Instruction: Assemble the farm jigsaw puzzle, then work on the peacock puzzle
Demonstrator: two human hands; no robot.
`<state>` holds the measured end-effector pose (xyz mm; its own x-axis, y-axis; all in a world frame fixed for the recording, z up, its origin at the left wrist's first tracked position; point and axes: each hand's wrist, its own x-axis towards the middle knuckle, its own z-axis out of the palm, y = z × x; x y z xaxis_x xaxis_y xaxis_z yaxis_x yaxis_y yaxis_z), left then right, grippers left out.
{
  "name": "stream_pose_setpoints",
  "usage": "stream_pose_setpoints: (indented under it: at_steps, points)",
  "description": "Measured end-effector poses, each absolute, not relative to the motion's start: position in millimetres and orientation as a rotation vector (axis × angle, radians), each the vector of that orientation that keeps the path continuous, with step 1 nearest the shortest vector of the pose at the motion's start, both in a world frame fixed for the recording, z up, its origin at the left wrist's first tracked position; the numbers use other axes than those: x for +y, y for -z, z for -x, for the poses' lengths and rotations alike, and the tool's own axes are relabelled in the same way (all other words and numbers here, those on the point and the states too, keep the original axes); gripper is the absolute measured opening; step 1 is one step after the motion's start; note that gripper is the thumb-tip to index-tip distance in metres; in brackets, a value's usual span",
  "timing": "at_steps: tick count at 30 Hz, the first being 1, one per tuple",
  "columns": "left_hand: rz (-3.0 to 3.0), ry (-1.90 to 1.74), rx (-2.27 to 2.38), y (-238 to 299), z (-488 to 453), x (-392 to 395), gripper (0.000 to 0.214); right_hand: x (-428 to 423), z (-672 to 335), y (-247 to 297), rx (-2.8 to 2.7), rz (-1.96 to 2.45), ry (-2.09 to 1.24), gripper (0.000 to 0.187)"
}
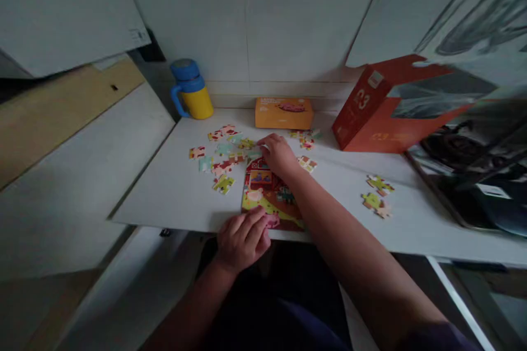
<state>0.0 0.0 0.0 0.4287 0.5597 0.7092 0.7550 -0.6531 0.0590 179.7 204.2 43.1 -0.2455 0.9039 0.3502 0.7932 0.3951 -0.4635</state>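
A partly joined jigsaw puzzle (272,197) with a red barn, a hen and a pig lies near the table's front edge. At its upper edge, my right hand (280,156) has thumb and fingers closed around the end of a pale puzzle piece (254,151). My left hand (244,236) lies over the puzzle's lower left corner, fingers extended side by side and slightly bent, with no object visible in it. Loose puzzle pieces (223,166) are scattered left of the puzzle, several touching or overlapping. Other pieces (307,163) lie beyond my right forearm, which covers part of the puzzle's right side.
An orange box (284,113) stands against the back wall. Left of it is a blue and yellow mug-like flask (192,90). A large red box (370,109) leans at the right, before a gas stove (457,148). Two piece clusters (376,204) lie right of my forearm.
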Motion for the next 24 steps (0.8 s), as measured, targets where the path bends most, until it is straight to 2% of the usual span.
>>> stream_pose_setpoints:
  at_steps: [8, 19, 24]
  points:
    - [2.410, 1.057, -1.133, -3.2, 1.0, 0.1, 0.029, 196.7, -191.8, -46.5, -2.310, 1.358, -0.358, 0.029]
    - [2.418, 1.060, -1.136, -2.4, 1.0, -0.5, 0.028, 198.3, -189.9, -46.6, -2.266, 1.396, -0.463, 0.030]
    - [2.423, 1.061, -1.130, -3.7, 0.8, -0.5, 0.028, 198.0, -189.6, -45.6, -2.307, 1.404, -0.443, 0.025]
